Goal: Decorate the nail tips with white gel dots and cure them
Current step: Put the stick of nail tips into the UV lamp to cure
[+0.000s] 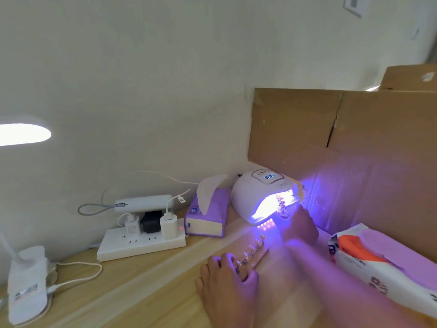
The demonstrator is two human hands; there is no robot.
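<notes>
A white UV nail lamp stands at the back of the wooden table and glows violet, its display lit. My right hand reaches to the lamp's mouth and holds a strip of nail tips inside the light. In front of the lamp lies a second wooden strip with several nail tips on stands. My left hand grips the near end of that strip on the table. Whether the tips carry white dots is too blurred to tell.
A purple tissue box sits left of the lamp. A white power strip with chargers lies further left. A desk lamp base is at the left edge. A wipes pack lies right, with cardboard boxes behind.
</notes>
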